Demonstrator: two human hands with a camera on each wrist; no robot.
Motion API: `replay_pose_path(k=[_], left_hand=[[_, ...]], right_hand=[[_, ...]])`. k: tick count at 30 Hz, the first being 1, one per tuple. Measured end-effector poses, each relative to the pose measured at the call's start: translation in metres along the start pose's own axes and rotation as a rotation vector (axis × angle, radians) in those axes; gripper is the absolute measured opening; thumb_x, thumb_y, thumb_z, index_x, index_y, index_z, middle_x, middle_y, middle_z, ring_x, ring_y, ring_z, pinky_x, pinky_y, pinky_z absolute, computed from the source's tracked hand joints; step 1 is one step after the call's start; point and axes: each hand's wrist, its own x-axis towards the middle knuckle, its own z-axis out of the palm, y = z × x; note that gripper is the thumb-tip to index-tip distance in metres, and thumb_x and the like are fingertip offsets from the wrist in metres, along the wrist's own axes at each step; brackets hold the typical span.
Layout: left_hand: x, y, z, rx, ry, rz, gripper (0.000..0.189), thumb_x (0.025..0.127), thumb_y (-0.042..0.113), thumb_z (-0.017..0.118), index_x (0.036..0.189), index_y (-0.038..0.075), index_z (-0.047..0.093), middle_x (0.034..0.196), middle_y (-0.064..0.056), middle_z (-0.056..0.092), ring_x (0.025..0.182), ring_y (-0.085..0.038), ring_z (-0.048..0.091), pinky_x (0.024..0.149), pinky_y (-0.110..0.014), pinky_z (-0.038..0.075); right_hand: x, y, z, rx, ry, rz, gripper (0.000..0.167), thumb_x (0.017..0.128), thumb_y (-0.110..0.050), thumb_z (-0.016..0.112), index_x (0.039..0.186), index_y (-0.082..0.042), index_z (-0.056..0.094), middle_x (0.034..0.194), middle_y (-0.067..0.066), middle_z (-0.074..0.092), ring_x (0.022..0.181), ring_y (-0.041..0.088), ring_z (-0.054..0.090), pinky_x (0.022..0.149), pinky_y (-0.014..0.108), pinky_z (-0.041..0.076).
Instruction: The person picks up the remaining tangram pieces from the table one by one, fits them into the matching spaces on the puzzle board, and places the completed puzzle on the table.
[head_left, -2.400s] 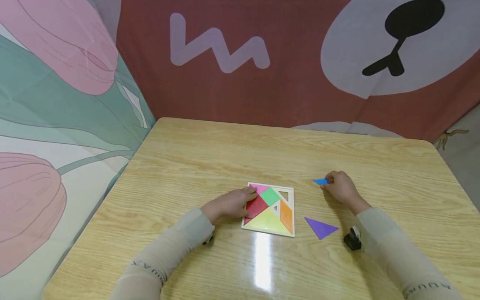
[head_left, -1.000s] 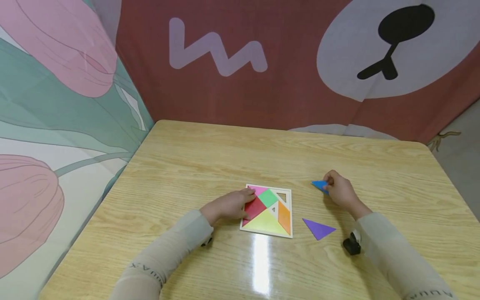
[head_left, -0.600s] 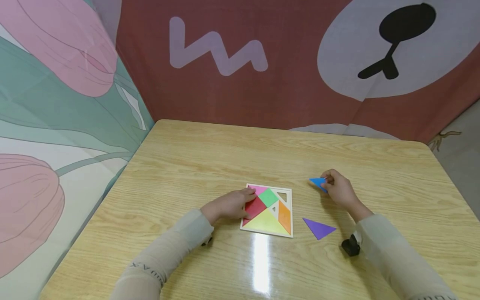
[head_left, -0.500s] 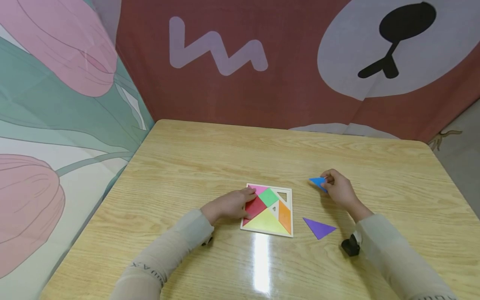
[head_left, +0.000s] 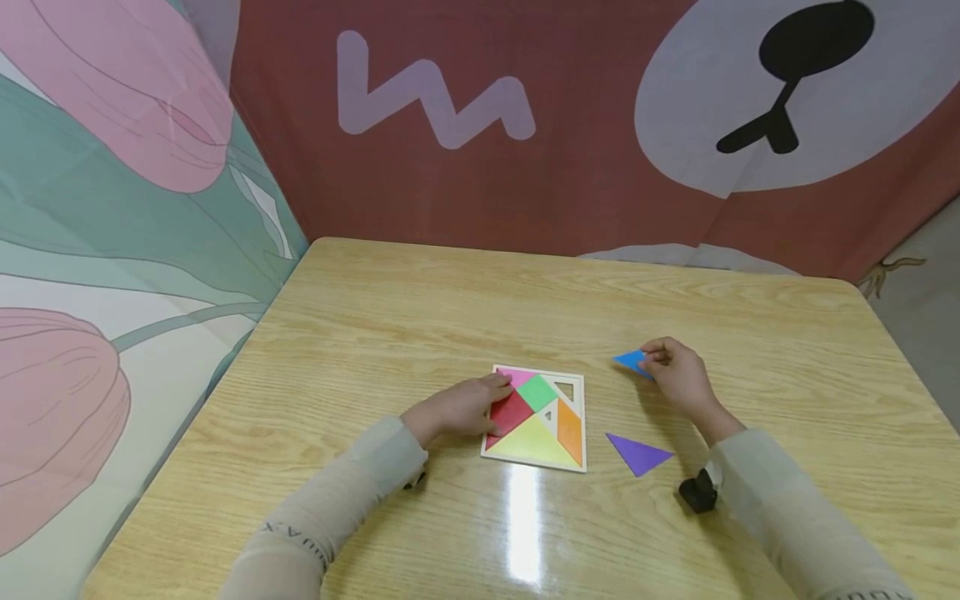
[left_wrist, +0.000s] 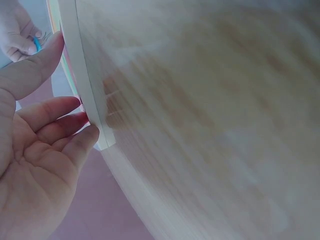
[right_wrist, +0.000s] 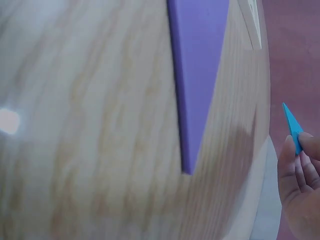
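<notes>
Five pieces occupy the tray, left grip spread atop, right grip pinching blue triangle.

A gap parts the puzzle frame from the blue triangle — the purple triangle crowds its near end

Indoor setting, cartoon drapes, wood-grain table

Right hand pinches, left hand (thumb apart) rests
</notes>
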Motion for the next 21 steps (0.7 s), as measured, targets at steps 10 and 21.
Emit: replay_pose_path(k=[10, 21], left_hand=[[0.000, -0.001, 0.000, -0.006, 0.002, 0.003, 0.062, 0.078, 0.023, 0.064, 0.129, 0.001, 0.038, 0.136, -0.010, 0.030, 0.126, -0.018, 0.023, 0.100, -0.024, 0.021], [-0.001, 0.000, 0.000, -0.017, 0.006, 0.002, 0.062, 0.078, 0.022, 0.064, 0.129, 0.000, 0.037, 0.136, -0.010, 0.030, 0.126, -0.018, 0.023, 0.100, -0.025, 0.021]], right_hand=[[-0.003, -0.009, 0.005, 0.043, 0.001, 0.019, 0.021, 0.085, -0.005, 0.052, 0.102, 0.007, 0.052, 0.090, 0.016, 0.053, 0.076, 0.015, 0.050, 0.057, 0.020, 0.045], [-0.003, -0.013, 0.010, 0.109, 0.004, -0.018, 0.020, 0.084, -0.003, 0.053, 0.100, 0.008, 0.055, 0.087, 0.015, 0.054, 0.071, 0.003, 0.048, 0.059, 0.018, 0.046]])
